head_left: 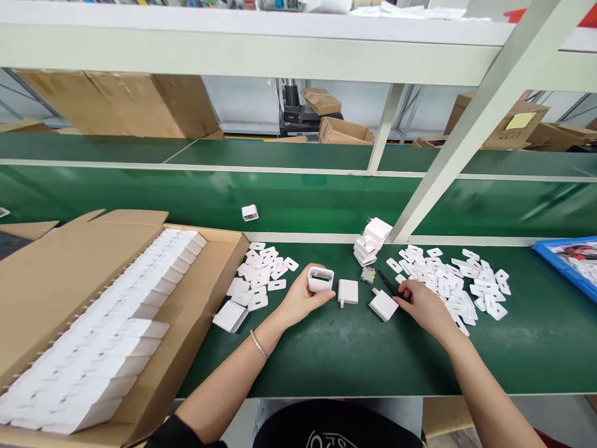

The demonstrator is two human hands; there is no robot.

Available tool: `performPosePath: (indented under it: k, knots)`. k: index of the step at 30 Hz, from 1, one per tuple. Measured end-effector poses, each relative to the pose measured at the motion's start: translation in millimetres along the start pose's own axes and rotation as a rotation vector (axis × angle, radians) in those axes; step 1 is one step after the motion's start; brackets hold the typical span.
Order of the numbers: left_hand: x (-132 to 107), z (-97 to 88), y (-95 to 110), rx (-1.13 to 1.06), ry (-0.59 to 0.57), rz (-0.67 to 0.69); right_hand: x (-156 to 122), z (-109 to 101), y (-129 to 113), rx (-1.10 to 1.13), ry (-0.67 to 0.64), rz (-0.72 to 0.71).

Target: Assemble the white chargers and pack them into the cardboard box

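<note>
Green worktop (345,367) right up to my lap, near edge just ahead. Left hand (298,300) is wrapped round a white charger housing (321,280), open end showing the circuit board inside. Right hand (420,306) pinches a slim black tool (387,283), can't tell what kind. Between them sit a white plug adapter (347,292) and a second adapter (383,305), that one just beside my right fingers. Bare electronic module (368,274) behind, adapter stack (372,241) at the far edge, cover plates (438,277) heaped rightward. Risks, I reckon: tip the housing too far and the board might slide out; a careless right wrist could scatter plates; a slipping tool could scratch something.
</note>
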State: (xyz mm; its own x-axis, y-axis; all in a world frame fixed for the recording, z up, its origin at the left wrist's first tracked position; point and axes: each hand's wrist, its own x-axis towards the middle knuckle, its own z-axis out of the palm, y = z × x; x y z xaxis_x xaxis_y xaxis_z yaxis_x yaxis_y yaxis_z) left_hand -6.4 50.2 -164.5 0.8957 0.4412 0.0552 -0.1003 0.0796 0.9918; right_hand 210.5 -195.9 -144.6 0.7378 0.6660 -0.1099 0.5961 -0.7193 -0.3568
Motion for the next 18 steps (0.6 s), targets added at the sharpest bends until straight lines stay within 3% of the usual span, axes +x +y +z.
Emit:
performPosePath:
  k: [5, 10, 14, 18]
  knots:
    - [-9, 4.4, 3, 0.083, -0.024, 0.050, -3, -12, 0, 0.096, 0.100, 0.012]
    - [-17, 1.9, 12, 0.150, -0.230, 0.127, -31, -22, -19, 0.815, 0.266, 0.029]
    - [-23, 3.6, 16, 0.179, -0.325, 0.135, -54, -2, -61, 1.189, 0.306, -0.026]
    - [-26, 6.2, 18, 0.212, -0.364, 0.130, -71, 22, -102, 1.263, 0.404, -0.161]
